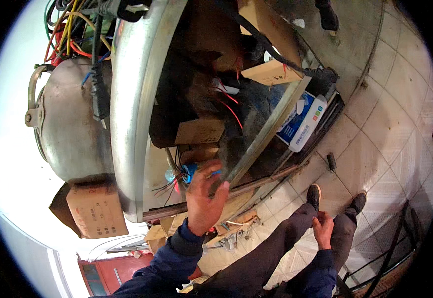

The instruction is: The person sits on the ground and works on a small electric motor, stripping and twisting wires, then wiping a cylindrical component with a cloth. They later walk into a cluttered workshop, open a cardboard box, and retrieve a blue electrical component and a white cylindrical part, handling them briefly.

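Observation:
My left hand (207, 198) reaches into a metal-framed display case, its fingers bent and apart, with nothing seen in them. Its thumb is at the lower end of a metal rail (266, 131); whether they touch I cannot tell. Right beside the fingertips is a blue part (189, 172) with thin dark wires (169, 184). Behind the hand lies an open cardboard box (200, 131). My right hand (322, 229) is over my legs with its fingers curled closed; what they hold, if anything, is hidden.
A metal pot (77, 119) and a cardboard box (97, 211) stand left of the case's curved metal edge (137, 109). A black plug cable (97, 92) hangs over the pot. A white-and-blue package (306, 124) lies right of the rail. Tiled floor (385, 124) stretches rightward.

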Tool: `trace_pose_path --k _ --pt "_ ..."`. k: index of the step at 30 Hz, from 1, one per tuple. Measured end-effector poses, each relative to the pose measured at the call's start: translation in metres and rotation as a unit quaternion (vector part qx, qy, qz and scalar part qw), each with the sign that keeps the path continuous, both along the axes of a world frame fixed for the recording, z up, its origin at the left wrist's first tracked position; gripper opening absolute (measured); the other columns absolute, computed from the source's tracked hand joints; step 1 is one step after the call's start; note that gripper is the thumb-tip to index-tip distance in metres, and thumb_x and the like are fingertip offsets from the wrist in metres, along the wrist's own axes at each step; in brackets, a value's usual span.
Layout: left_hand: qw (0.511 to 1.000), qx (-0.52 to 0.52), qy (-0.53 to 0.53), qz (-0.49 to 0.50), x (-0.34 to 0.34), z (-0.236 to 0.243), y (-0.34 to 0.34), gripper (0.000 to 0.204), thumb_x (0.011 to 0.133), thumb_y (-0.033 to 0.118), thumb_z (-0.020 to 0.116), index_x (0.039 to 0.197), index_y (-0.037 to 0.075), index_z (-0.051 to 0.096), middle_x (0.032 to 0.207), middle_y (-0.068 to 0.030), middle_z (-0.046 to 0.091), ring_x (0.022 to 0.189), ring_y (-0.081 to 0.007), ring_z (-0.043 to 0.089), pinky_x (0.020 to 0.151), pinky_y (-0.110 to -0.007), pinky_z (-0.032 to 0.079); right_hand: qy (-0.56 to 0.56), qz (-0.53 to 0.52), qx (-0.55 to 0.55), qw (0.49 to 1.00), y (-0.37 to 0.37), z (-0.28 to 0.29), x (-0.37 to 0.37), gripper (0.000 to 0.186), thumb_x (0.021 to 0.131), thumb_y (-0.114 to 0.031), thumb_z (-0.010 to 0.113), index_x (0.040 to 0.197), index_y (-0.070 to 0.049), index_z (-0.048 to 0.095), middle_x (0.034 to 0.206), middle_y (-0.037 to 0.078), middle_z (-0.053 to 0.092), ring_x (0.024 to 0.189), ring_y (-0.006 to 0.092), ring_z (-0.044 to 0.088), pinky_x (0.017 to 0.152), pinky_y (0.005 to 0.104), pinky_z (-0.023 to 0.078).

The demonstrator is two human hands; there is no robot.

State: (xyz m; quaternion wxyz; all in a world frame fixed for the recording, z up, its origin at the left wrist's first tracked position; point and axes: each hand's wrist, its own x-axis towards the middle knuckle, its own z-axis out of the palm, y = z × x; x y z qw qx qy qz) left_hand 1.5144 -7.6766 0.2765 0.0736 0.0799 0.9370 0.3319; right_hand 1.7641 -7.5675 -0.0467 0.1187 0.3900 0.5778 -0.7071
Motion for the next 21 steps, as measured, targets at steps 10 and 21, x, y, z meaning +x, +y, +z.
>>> trace_pose_path --k 10,21 --pt "0.998 -0.037 0.03 -0.05 -0.016 -0.003 0.01 0.039 0.093 0.003 0.061 0.131 -0.001 0.053 0.137 -0.0132 0.052 0.125 -0.0212 0.052 0.107 -0.036 0.042 0.039 -0.017 0.089 0.995 0.006 -0.015 -0.015 0.02 0.085 -0.007 0.065 0.1 0.007 0.063 0.082 0.02 0.068 0.074 0.0263 0.068 0.069 0.0379 0.052" --pt "0.994 -0.084 0.067 -0.037 -0.021 -0.015 -0.002 0.047 0.089 0.013 0.067 0.132 -0.003 0.054 0.14 -0.0202 0.051 0.13 -0.0305 0.05 0.104 -0.041 0.044 0.045 -0.021 0.081 0.995 -0.001 -0.035 -0.02 0.019 0.084 -0.006 0.067 0.098 0.007 0.062 0.083 0.019 0.067 0.075 0.0244 0.067 0.069 0.0357 0.052"
